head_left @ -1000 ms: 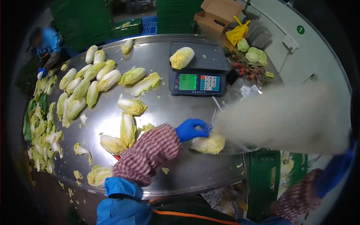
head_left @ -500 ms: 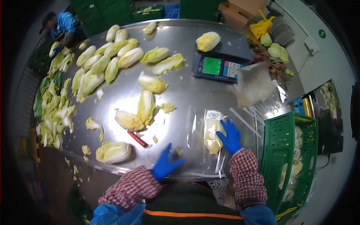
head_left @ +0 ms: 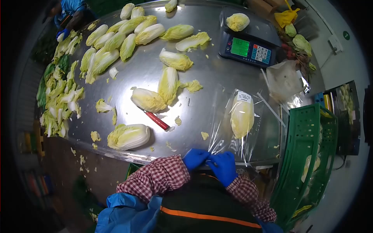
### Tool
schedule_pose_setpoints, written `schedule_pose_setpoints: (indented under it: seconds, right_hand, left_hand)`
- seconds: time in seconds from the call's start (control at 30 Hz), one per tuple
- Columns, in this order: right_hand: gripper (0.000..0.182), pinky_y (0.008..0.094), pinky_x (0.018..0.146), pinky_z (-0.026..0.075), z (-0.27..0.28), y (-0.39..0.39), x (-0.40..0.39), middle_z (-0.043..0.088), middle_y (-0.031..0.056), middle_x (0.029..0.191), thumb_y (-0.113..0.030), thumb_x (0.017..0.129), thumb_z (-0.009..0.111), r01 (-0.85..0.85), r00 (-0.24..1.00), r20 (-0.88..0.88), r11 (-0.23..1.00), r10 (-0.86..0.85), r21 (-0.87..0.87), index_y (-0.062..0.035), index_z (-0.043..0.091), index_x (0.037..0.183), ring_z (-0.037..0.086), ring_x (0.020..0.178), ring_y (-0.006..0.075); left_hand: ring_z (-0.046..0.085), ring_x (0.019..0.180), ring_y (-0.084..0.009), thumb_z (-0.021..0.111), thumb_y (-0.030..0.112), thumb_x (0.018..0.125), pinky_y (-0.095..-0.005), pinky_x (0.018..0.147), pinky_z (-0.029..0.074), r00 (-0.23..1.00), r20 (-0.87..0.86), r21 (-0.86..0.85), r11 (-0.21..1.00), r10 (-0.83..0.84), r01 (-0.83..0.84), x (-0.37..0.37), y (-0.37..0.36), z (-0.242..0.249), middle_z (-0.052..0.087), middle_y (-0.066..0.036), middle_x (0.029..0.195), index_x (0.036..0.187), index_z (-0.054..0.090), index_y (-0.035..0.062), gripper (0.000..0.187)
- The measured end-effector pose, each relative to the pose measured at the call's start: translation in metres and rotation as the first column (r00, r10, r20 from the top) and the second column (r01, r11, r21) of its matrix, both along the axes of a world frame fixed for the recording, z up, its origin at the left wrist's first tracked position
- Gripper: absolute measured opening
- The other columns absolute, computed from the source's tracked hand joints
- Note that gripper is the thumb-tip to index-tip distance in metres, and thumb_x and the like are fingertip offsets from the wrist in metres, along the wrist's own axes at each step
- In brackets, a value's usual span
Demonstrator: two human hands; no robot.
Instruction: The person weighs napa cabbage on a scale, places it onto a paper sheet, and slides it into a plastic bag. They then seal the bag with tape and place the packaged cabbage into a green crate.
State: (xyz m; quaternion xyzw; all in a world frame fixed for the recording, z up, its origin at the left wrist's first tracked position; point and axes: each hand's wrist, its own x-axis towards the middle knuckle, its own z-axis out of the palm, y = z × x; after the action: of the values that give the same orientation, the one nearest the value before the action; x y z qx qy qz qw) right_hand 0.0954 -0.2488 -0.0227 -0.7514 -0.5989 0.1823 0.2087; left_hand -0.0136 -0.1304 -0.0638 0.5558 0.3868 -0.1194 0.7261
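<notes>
Near the front edge of the metal table, my blue-gloved left hand [head_left: 195, 159] and right hand [head_left: 224, 167] meet, fingers closed on the near edge of a clear plastic bag [head_left: 227, 145]. Inside the bag lies a napa cabbage [head_left: 242, 118] with a white label [head_left: 244, 96] at its top end. A red-handled knife [head_left: 157, 120] lies left of the bag, beside two cabbages [head_left: 148, 100] that touch each other. Another cabbage [head_left: 128, 136] rests at the near left.
Many cabbages [head_left: 112, 40] and trimmed leaves [head_left: 58, 101] cover the left side. A scale [head_left: 250, 48] holds one cabbage at the back right. A green crate [head_left: 303, 128] stands at the right. A co-worker [head_left: 70, 13] is at the far left.
Both hands have come together at the bag's near edge; the right has left the cabbage and the left has moved right. The view has shifted, so the table appears higher.
</notes>
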Motion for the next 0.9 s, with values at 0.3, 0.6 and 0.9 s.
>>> schedule_pose_setpoints:
  seconds: [0.3, 0.6, 0.9]
  right_hand:
    - [0.029, 0.0406, 0.061, 0.044, 0.012, -0.166, 0.011, 0.056, 0.0127, 0.070, -0.021, 0.076, 0.051, -0.117, 0.988, -0.016, 0.683, 0.152, -0.721, -0.0049, 0.055, 0.100, 0.057, 0.062, 0.0266]
    - [0.031, 0.0322, 0.071, 0.045, 0.007, -0.102, 0.102, 0.056, 0.0141, 0.098, -0.016, 0.077, 0.060, 0.437, 0.871, -0.186, 0.891, -0.454, -0.127, -0.0017, 0.055, 0.104, 0.056, 0.080, 0.0262]
    - [0.017, 0.0272, 0.065, 0.044, 0.071, -0.035, 0.172, 0.053, 0.0076, 0.085, -0.006, 0.081, 0.046, 0.722, 0.551, -0.760, 0.654, -0.346, 0.226, -0.0010, 0.057, 0.093, 0.051, 0.074, 0.0128]
  left_hand:
    - [0.058, 0.068, -0.0098, 0.056, 0.024, 0.081, -0.0258, 0.063, 0.046, 0.991, 0.082, -0.173, 0.981, 0.109, -0.093, -0.010, -0.001, -0.012, 0.062, -0.008, 0.074, 0.088, 0.063, 0.0021, 0.025]
    - [0.044, 0.110, -0.0291, 0.056, 0.015, 0.068, -0.0431, 0.090, 0.035, 0.638, 0.078, 0.990, -0.014, -0.766, -0.138, 0.008, 0.050, -0.029, 0.044, -0.005, 0.125, 0.107, 0.054, 0.0182, 0.039]
    - [0.054, 0.069, -0.0160, 0.044, 0.012, 0.086, -0.0273, 0.066, 0.043, 0.705, 0.655, 0.240, 0.810, 0.272, -0.535, 0.095, 0.082, 0.116, 0.056, -0.008, 0.079, 0.082, 0.051, 0.0007, 0.013]
